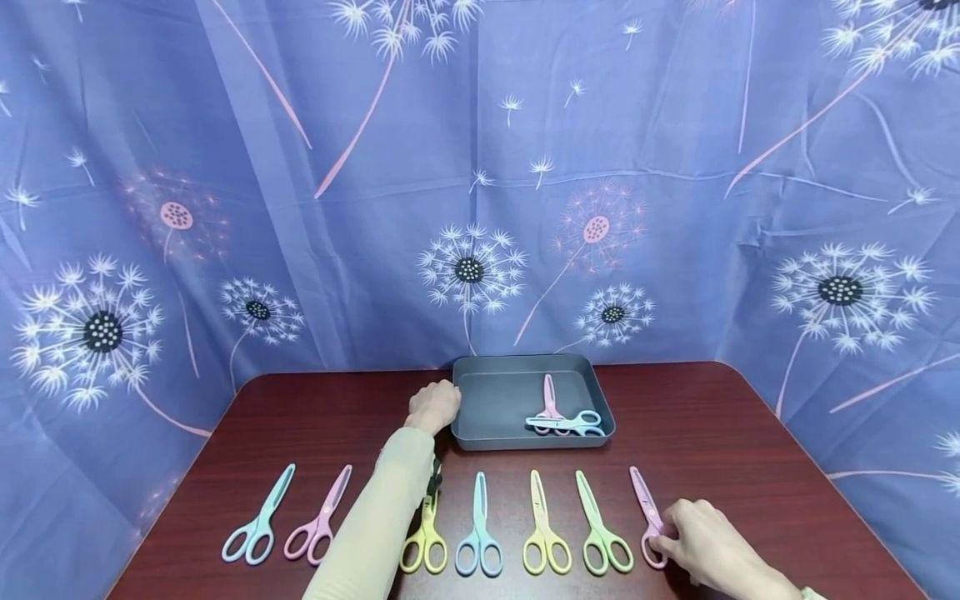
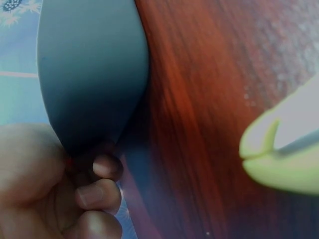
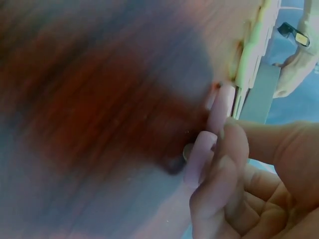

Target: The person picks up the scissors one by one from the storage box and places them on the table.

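Observation:
At its left side, a dark grey tray [image 1: 495, 400] is held by my left hand [image 1: 435, 406]. In the left wrist view the fingers [image 2: 97, 194] curl at the tray's end [image 2: 94, 64]. A pink pair of scissors and a light blue pair of scissors [image 1: 577, 422] lie crossed in the tray. At the right end of a row on the table, my right hand [image 1: 705, 537] pinches the handle of a pinkish-purple pair of scissors [image 1: 643, 492]. Its blades point away from me. The right wrist view shows thumb and fingers at the purple handle loops [image 3: 199, 158].
Left of the purple pair, the row holds green scissors [image 1: 592, 508], yellow scissors [image 1: 539, 508], blue scissors [image 1: 480, 512] and several others. My left forearm [image 1: 375, 517] crosses over the row beside another yellow pair [image 1: 425, 537]. A blue dandelion-print curtain [image 1: 375, 250] hangs behind the dark red table [image 1: 675, 408].

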Demonstrator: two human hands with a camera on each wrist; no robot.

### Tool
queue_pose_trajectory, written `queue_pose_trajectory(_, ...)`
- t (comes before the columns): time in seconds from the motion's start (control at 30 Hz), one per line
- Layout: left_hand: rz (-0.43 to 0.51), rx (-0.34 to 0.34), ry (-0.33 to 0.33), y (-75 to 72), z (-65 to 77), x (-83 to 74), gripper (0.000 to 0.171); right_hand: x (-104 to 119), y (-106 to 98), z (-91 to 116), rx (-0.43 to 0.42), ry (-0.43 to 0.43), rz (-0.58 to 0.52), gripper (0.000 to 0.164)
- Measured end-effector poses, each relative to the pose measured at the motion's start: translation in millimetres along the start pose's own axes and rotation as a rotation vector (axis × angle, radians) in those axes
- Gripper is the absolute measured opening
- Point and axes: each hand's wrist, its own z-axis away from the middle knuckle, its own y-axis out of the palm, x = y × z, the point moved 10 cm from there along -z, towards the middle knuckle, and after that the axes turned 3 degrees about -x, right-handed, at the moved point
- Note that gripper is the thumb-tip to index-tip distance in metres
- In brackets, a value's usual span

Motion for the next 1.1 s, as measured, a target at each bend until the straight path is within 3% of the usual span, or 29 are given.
queue_pose_trajectory(0.3, -0.001, 0.019, 0.002, 3.3, 1.0, 3.4, 0.038, -5, 8, 3, 0.033, 0.106, -0.067, 0.035)
queue_pose_trajectory(0.6, 0.0, 0.02, -0.001, 4.3, -0.9, 1.9, 0.036, -6, 5, 6, 0.01, 0.121, -0.06, 0.035)
queue_pose_trajectory(0.77, 0.0, 0.022, 0.008, 3.3, -0.8, 0.6, 0.037, -4, -6, 4, -0.03, 0.087, 0.041, 0.04)
queue_pose_trajectory(0.93, 0.005, 0.014, 0.014, 1.4, -1.0, -0.3, 0.036, -7, -15, 3, -0.008, 0.144, 0.138, 0.043)
queue_pose_trajectory(1.1, 0.0, 0.015, 0.01, 3.5, -1.7, 0.4, 0.035, -7, -24, -3, -0.019, 0.143, 0.167, 0.038)
